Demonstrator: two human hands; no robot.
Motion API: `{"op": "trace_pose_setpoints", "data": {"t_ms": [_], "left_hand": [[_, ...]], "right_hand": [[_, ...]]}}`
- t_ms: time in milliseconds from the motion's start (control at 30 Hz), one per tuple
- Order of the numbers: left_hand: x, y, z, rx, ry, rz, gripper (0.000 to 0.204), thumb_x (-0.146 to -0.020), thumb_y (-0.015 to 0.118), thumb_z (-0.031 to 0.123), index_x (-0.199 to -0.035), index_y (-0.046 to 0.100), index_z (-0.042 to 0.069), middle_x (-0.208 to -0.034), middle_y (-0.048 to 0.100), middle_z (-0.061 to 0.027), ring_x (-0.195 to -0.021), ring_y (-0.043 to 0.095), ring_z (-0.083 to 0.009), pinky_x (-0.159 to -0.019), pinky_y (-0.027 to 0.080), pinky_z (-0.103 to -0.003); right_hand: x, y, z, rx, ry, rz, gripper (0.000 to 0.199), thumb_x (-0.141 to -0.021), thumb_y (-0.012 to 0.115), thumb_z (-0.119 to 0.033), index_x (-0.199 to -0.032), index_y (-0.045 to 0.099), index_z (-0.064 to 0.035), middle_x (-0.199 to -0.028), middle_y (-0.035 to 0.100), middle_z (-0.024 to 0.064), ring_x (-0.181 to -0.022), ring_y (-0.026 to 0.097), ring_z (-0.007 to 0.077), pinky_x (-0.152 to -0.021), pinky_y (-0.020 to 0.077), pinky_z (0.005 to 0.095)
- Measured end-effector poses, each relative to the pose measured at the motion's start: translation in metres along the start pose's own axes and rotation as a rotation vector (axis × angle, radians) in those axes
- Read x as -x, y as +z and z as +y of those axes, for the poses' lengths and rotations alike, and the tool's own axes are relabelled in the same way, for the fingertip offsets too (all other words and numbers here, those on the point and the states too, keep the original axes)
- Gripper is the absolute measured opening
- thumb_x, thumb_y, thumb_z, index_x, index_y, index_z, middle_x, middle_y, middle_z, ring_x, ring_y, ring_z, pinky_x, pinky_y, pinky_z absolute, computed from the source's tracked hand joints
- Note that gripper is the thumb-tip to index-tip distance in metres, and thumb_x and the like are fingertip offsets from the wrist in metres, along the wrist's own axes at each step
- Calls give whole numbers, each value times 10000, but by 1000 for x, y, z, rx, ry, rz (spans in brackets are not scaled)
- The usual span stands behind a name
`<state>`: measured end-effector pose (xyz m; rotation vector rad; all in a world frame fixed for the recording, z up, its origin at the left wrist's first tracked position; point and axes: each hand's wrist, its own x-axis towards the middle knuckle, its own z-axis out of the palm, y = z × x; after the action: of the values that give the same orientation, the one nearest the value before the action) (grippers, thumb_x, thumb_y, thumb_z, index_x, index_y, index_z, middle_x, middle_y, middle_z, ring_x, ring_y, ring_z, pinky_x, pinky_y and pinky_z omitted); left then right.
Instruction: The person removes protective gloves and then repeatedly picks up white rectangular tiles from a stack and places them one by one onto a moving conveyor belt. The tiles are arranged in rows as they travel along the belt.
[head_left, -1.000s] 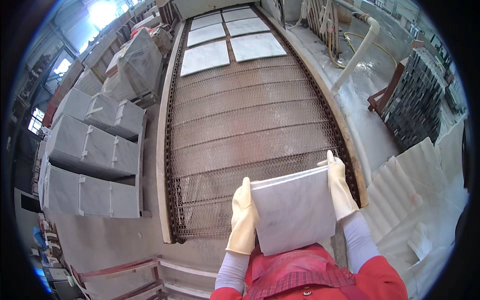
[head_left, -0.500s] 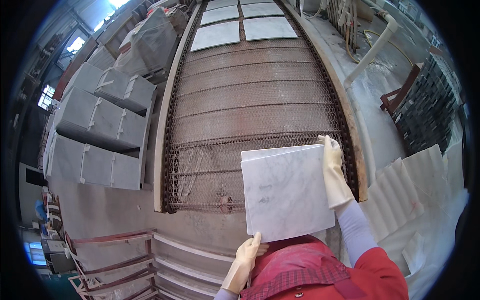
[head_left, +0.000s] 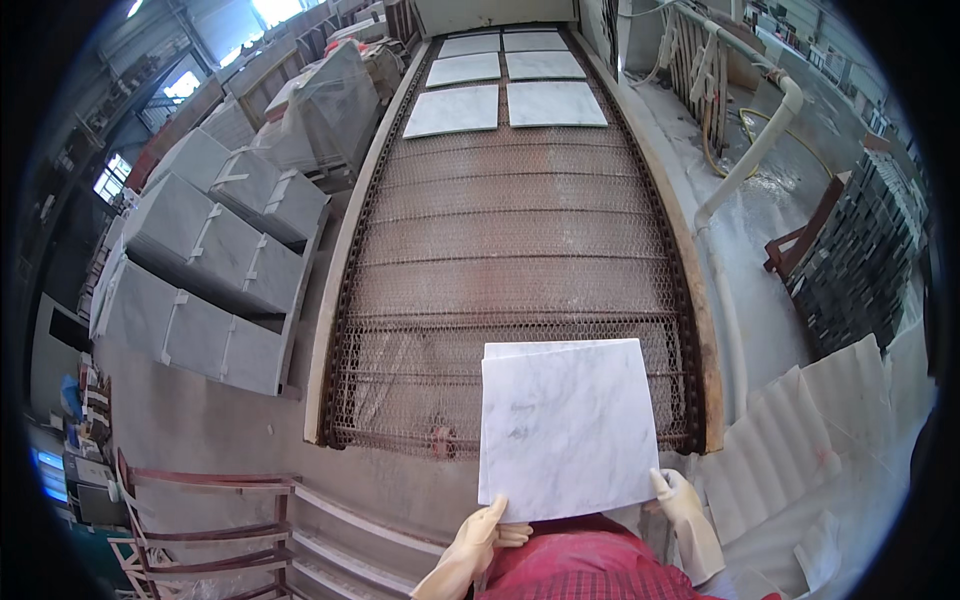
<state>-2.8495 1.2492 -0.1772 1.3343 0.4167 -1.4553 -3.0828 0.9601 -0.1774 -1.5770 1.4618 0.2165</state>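
Observation:
Two square white marble tiles with grey veining lie one on the other, slightly askew. The lower tile shows as a thin strip along the far and left edges. They reach over the near end of the mesh conveyor, close in front of me. My left hand, in a cream rubber glove, grips the near left corner, thumb on top and fingers underneath. At the near right corner, my right hand, gloved alike, closes on the edge with its thumb on top; its other fingers are partly hidden.
Several white tiles lie in two columns farther along the conveyor. Stacked, strapped slabs stand to the left. A slatted metal rack is at lower left. To the right are a white pipe, dark mosaic stacks and foam sheets.
My right hand has moved from the tiles' far right corner down to the near right corner. The left hand still grips the near left corner. The view takes in more of the conveyor's far end.

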Motion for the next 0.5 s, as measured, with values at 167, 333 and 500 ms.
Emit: {"op": "trace_pose_setpoints", "data": {"t_ms": [167, 333, 500], "left_hand": [[15, -6, 14, -46, 28, -142, 605, -992, 564, 520, -1037, 693, -69, -1027, 736, -228, -868, 725, -290, -820, 579, -407], [-1, -12, 6, -13, -73, -123, 548, -975, 600, 464, -1050, 684, -73, -995, 728, -247, -875, 723, -328, -838, 582, -422], [2, -20, 7, -69, -144, -149, 474, -994, 602, 403, -1160, 662, -37, -1057, 721, -183, -958, 695, -254, -909, 534, -376]], "right_hand": [[-7, -9, -21, -18, 83, -182, 592, -966, 593, -562, -1118, 635, 9, -819, 713, 112, -585, 660, 163, -537, 515, 306], [1, -3, -29, -95, 175, -212, 618, -955, 596, -592, -1045, 639, 18, -804, 707, 103, -542, 619, 147, -477, 469, 278], [7, -14, -36, -221, 177, -270, 592, -940, 646, -568, -1014, 640, 19, -778, 686, 101, -494, 585, 147, -455, 468, 270]]}}
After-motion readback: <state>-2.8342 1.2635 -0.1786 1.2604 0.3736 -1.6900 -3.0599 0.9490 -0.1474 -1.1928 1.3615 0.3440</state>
